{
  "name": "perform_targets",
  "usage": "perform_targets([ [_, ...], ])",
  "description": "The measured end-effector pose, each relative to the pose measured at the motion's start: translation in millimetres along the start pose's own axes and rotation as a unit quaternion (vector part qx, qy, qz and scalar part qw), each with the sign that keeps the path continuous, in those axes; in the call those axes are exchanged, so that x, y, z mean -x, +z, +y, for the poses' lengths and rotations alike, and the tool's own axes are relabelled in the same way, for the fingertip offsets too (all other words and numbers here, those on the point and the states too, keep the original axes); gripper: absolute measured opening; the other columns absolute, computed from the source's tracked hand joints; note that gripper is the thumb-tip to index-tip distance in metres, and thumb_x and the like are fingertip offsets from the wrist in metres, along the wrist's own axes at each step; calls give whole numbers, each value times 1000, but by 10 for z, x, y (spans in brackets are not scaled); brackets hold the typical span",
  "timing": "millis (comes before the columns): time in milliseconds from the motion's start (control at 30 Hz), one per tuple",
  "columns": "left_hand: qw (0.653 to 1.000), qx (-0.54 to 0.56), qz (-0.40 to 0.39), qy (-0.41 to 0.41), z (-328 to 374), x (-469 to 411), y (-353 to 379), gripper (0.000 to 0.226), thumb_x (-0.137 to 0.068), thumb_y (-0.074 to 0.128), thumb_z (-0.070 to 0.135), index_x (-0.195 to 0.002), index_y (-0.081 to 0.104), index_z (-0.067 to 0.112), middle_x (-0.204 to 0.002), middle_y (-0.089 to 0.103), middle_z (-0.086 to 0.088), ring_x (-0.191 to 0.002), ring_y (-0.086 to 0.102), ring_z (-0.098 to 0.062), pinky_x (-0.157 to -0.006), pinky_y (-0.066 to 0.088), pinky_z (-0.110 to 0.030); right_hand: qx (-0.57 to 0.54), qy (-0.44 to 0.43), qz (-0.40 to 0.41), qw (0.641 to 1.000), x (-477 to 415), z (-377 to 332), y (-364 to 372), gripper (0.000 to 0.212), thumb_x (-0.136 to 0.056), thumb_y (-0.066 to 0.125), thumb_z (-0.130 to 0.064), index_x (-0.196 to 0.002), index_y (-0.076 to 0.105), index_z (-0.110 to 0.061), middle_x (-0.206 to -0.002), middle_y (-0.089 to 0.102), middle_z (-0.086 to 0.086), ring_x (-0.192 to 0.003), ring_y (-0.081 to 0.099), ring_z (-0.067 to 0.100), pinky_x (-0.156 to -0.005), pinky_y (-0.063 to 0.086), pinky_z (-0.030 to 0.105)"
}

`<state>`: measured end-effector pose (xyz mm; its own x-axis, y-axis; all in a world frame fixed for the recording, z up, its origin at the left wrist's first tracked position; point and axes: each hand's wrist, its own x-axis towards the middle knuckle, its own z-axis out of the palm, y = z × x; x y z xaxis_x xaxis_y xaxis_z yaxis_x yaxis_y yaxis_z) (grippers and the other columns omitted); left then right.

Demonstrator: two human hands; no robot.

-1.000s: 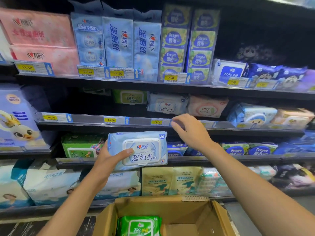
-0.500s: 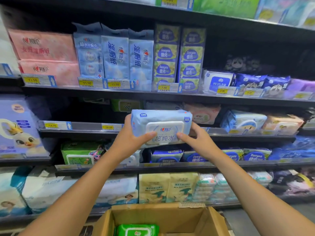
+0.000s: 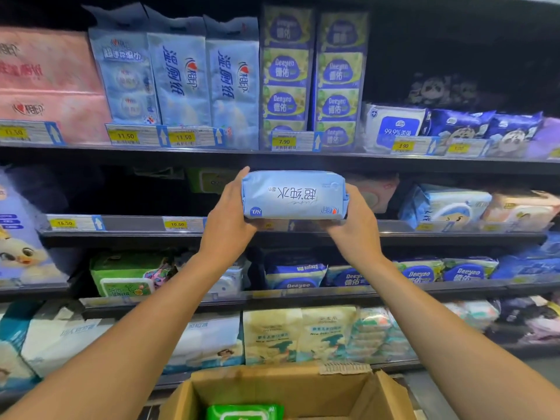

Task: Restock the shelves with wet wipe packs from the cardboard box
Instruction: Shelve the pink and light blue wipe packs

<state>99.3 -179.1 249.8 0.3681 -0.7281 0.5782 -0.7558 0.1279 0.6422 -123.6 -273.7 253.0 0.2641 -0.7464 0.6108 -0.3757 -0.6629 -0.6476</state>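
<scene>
Cardboard box (image 3: 272,386) is sitting open at the bottom, low in front of the shelving, and one green wet wipe pack (image 3: 245,412) is lying flat inside it.

Above the box, a person is holding up a pale blue wet wipe pack (image 3: 294,195) with both arms stretched forward. The left hand (image 3: 225,219) is gripping the pack's left end, thumb up along the side and fingers curled beneath. The right hand (image 3: 356,225) is clasping the right end the same way. The pack is lying level, its print upside down, just above the front rail (image 3: 136,224) of the second shelf. Whether it is touching the rail I cannot tell.

Along the top shelf, pink packs (image 3: 45,80) are standing at the left, then tall light blue packs (image 3: 178,77), Deeyeo multipacks (image 3: 315,71), a white pack marked 99.9% (image 3: 394,125) and dark blue packs (image 3: 485,128). Yellow price tags (image 3: 177,224) are running along the rails. Lower down, a green pack (image 3: 127,274) is sitting left of the arms and small Deeyeo packs (image 3: 424,271) right of them. Yellow packs (image 3: 300,331) are filling the bottom shelf behind the box.
</scene>
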Motion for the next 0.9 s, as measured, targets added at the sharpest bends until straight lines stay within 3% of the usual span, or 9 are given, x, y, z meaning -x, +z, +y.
perform_targets([
  [167, 1000, 22, -7, 10, -100, 23, 129, 81, -84, 80, 15, -149, 38, 39, -140, 60, 12, -123, 59, -15, -101, 55, -46, 15, 11, 1, 1000, -14, 180, 146, 59, -84, 81, -34, -135, 50, -39, -132, 58, -18, -115, 57, 5, -87, 51, 33],
  [233, 1000, -25, 4, -7, -142, 23, 156, 75, -85, 78, 21, -146, 39, 42, -124, 68, 11, -110, 63, -18, -98, 54, -46, 22, 16, -8, 1000, -16, 222, 183, 58, -85, 81, -31, -134, 50, -39, -130, 60, -19, -113, 56, 2, -89, 53, 33],
  [333, 991, -132, 31, -4, -195, -34, 178, 69, -87, 76, 33, -147, 42, 37, -108, 73, 9, -99, 62, -18, -111, 40, -45, 14, 24, -23, 999, -63, 247, 180, 59, -84, 82, -29, -132, 50, -40, -123, 63, -19, -111, 60, 7, -88, 55, 36],
  [467, 985, -165, -19, -42, -198, -177, 162, 59, -86, 73, 59, -133, 55, 27, -110, 75, 3, -97, 69, -26, -89, 54, -45, 68, 53, -66, 994, -230, 282, 147, 64, -84, 80, -44, -137, 46, -31, -124, 67, -12, -111, 64, 17, -89, 56, 42],
  [533, 976, -204, -42, -66, -174, -244, 149, 60, -87, 66, 67, -128, 59, 24, -113, 75, -1, -97, 70, -27, -79, 56, -41, 78, 78, -78, 991, -305, 296, 141, 54, -87, 76, -48, -130, 52, -27, -122, 69, -9, -108, 66, 16, -91, 57, 46],
  [600, 969, -227, -62, -72, -150, -290, 151, 61, -89, 63, 68, -130, 59, 22, -117, 73, -3, -99, 70, -26, -78, 56, -39, 69, 92, -86, 990, -336, 299, 137, 44, -89, 74, -48, -123, 55, -27, -117, 69, -11, -103, 67, 13, -90, 58, 45],
  [700, 967, -236, -66, -74, -164, -263, 150, 66, -89, 64, 67, -132, 51, 19, -120, 70, -4, -100, 69, -28, -80, 57, -43, 85, 93, -80, 989, -280, 293, 126, 52, -90, 72, -49, -132, 52, -26, -128, 65, -7, -112, 64, 15, -92, 55, 44],
  [800, 961, -274, 10, 23, -255, -69, 149, 55, -89, 70, 57, -126, 51, 20, -119, 61, -5, -100, 63, -27, -80, 55, -45, 169, 44, -1, 985, -88, 279, 122, 49, -92, 67, -46, -132, 50, -22, -128, 56, -1, -114, 58, 20, -94, 49, 47],
  [900, 926, -329, 6, 188, -258, 142, 194, 30, -93, 63, 44, -116, 64, 26, -121, 59, -2, -111, 56, -28, -91, 46, -44, 274, -97, -41, 956, 135, 235, 186, 36, -95, 58, -45, -124, 61, -23, -119, 59, 0, -109, 59, 25, -91, 47, 46],
])
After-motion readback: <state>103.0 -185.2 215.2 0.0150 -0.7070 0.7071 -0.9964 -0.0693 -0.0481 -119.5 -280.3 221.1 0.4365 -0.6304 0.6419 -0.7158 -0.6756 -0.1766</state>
